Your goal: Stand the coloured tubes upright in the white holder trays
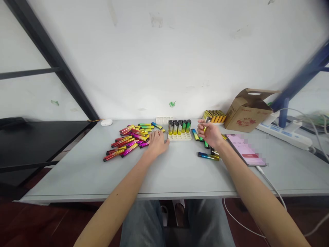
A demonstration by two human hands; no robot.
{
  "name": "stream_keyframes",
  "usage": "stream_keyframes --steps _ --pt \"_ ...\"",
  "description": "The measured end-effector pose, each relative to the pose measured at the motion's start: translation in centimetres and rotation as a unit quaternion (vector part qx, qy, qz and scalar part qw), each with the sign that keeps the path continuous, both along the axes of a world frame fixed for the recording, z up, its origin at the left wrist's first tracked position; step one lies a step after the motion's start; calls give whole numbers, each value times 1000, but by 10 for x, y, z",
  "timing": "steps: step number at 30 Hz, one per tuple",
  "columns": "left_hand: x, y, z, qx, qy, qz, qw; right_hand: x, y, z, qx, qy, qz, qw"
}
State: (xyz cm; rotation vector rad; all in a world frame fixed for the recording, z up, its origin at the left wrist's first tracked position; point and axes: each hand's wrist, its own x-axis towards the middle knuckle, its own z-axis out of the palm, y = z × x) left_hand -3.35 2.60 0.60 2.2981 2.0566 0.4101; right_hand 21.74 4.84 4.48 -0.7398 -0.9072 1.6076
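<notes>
My right hand (pixel 212 133) is raised over the table to the right of a white holed tray (pixel 180 137), its fingers closed on a silver-and-gold lighter (pixel 206 124). In the tray's back rows stand several yellow-green lighters (pixel 179 127) with black tops; holes show at the front. My left hand (pixel 157 142) lies palm down just left of the tray, fingers and thumb apart. Beside its fingers is a loose pile of red, pink, gold and blue lighters (pixel 130 139). Below my right hand lie a few more, including a blue-gold lighter (pixel 207 156).
Behind sits a second white tray (pixel 164 120). A block of upright yellow lighters (pixel 214 116) stands by an open cardboard box (pixel 248 115). At right are a phone (pixel 245 149) on a cable and a power strip (pixel 285 135). A white case (pixel 106 122) lies back left.
</notes>
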Motion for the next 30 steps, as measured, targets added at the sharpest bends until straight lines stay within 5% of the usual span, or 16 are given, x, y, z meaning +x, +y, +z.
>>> stream_keyframes --steps 8,30 --pt "1 -2 1 -3 -7 3 1000 -7 -4 -3 -21 31 119 992" --pt "2 -4 4 -16 -7 -3 1000 -26 -9 -9 -30 -16 163 986"
